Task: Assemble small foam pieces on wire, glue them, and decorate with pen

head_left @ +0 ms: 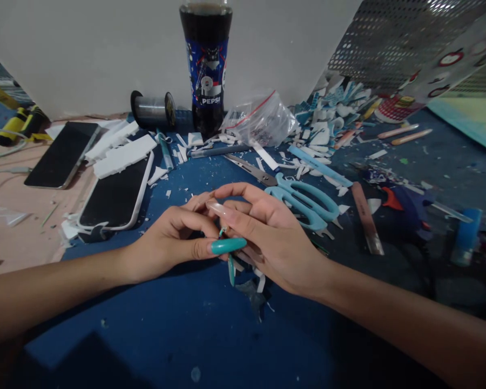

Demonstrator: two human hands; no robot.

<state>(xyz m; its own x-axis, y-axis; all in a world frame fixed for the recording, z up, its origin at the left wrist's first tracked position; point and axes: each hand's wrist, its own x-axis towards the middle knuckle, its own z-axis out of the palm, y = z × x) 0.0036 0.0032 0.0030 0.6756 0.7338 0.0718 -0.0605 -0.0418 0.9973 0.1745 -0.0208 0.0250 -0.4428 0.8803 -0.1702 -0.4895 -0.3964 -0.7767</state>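
My left hand (178, 235) and my right hand (273, 240) meet at the middle of the blue work surface (154, 335), fingers curled together. Between their fingertips is a small green bit (222, 231), too small and covered to name. The left thumb has a long teal nail (229, 246); a narrow teal tip (231, 270) points down beneath it. A long pale nail (222, 210) shows on my right thumb. Beneath my right hand lie white scraps (261, 283) and a dark grey star-shaped piece (253, 294). Light blue scissors (308, 202) lie just beyond that hand, blades partly apart.
Two phones (62, 156) (115, 192) lie at left, white foam pieces (123, 156) on one. Behind stand a Pepsi bottle (208, 70), a spool of clear line (153, 109) and a plastic bag (263, 121). A scrap heap (328, 119), cutter (366, 216) and glue gun (409, 208) are right.
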